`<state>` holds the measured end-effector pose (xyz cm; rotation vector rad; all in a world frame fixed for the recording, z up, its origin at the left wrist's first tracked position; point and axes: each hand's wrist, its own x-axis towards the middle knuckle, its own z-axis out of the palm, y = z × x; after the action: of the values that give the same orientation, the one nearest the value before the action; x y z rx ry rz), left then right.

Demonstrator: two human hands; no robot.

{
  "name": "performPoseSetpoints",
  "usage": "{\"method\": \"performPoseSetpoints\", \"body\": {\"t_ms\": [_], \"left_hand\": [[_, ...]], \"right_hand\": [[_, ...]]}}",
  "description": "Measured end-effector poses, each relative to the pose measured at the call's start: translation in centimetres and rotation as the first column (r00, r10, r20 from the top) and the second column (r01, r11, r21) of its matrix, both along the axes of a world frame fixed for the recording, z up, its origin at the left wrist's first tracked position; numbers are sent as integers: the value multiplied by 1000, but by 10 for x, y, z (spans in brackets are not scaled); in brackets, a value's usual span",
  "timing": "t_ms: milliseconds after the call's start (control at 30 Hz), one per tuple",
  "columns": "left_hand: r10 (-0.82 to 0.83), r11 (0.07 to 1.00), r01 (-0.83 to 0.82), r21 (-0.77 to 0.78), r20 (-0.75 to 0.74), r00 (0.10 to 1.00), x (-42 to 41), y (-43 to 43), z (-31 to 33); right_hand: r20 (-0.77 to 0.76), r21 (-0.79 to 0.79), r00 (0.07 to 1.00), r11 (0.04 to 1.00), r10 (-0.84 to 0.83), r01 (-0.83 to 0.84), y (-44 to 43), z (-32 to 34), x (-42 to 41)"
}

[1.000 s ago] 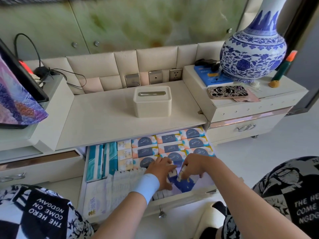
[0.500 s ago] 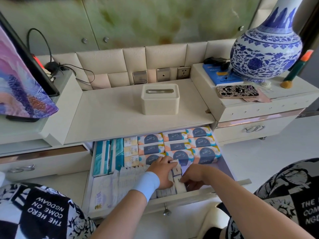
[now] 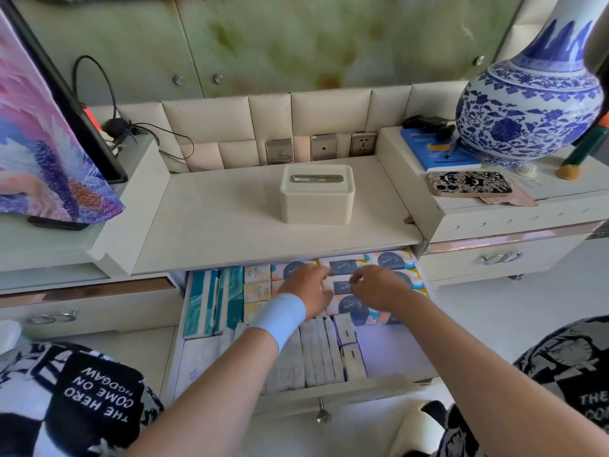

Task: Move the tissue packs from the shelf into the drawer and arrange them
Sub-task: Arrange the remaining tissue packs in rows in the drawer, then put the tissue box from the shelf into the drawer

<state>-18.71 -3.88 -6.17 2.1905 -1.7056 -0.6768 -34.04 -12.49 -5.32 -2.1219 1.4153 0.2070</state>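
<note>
The drawer (image 3: 379, 387) under the shelf (image 3: 230, 225) stands pulled out. Colourful tissue packs (image 3: 392, 258) with dark blue circles fill its back right in rows. My left hand (image 3: 308, 288), with a light blue wristband, rests on the packs at the left of these rows. My right hand (image 3: 379, 285) hovers just beside it, fingers bent, tips touching a middle pack. Neither hand plainly grips anything. Slim white packs (image 3: 321, 351) stand on edge at the front. Teal packs (image 3: 201, 298) and small yellow packs (image 3: 256, 291) sit at the left.
A cream tissue box (image 3: 316, 196) is the only thing on the shelf. A blue-and-white vase (image 3: 527, 110), a phone (image 3: 468, 183) and a blue book (image 3: 428, 153) sit on the right cabinet. A screen (image 3: 49, 143) leans at the left. The drawer's front right floor (image 3: 395, 347) is bare.
Both hands have left the white packs at the drawer's front and moved back onto the colourful packs. The view has tilted closer to the drawer.
</note>
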Motion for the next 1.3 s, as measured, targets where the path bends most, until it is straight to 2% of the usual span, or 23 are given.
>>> {"method": "performPoseSetpoints", "body": {"t_ms": [67, 167, 267, 333, 400, 500, 567, 633, 767, 967, 1100, 1300], "left_hand": [[60, 996, -60, -63, -6, 998, 17, -18, 18], [132, 988, -127, -93, 52, 990, 44, -44, 40], [180, 978, -160, -130, 162, 970, 67, -67, 55], [225, 967, -197, -162, 185, 957, 77, -82, 63], [286, 955, -275, -115, 100, 953, 82, -96, 67], [340, 940, -342, -4, -84, 937, 85, -113, 63], [356, 931, -364, -27, -159, 921, 86, -118, 58], [401, 902, -424, -85, -201, 894, 88, -118, 56], [482, 827, -554, -96, -386, 787, 92, -109, 59], [449, 838, -534, -118, -409, 795, 82, -91, 61], [380, 881, -460, -110, -415, 827, 65, -72, 58], [365, 884, -454, -113, -441, 820, 36, -48, 54]], "right_hand": [[132, -152, 991, 988, -8, 29, -14, 19, 13], [222, -390, 964, 920, 145, -48, -38, 40, 36], [95, -497, 949, 841, 299, -215, -60, 58, 60], [-81, -512, 933, 789, 349, -340, -73, 65, 76], [-180, -494, 911, 766, 371, -410, -85, 67, 89], [-198, -408, 902, 805, 383, -431, -97, 62, 102], [-221, -378, 904, 822, 366, -425, -102, 55, 105], [-236, -446, 911, 795, 337, -410, -105, 49, 107], [-292, -561, 908, 714, 301, -418, -110, 43, 108], [-184, -606, 923, 701, 337, -377, -111, 34, 94], [-247, -624, 905, 657, 348, -423, -100, 38, 80], [-338, -524, 873, 700, 352, -485, -69, 54, 40]]}}
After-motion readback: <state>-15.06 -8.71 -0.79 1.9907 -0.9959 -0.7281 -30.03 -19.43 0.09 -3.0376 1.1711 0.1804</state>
